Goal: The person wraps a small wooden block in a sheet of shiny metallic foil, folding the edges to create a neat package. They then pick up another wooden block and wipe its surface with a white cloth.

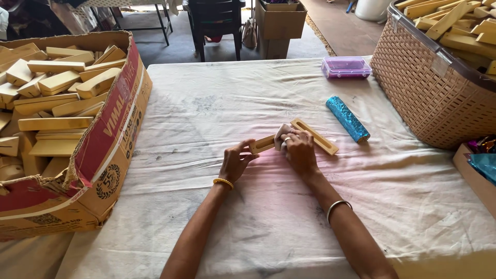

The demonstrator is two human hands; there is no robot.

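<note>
Wooden slotted block point(314, 135) lies on the cloth-covered worktop point(268, 217). The left hand point(236, 161) pinches its near end; the right hand point(299, 151) presses a pale pad point(282, 133) on it, hiding its middle. Beyond the block, right: a blue glitter roll point(347, 119), a purple box point(345, 67), and a wicker basket point(429, 88) cut off by the frame.

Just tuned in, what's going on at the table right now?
A person's left hand steadies one end of a long slotted wooden piece on the cloth-covered table, while the right hand presses a small pale pad against it. A shiny blue foil roll lies beside it; a cardboard box of wooden blocks sits left.
</note>
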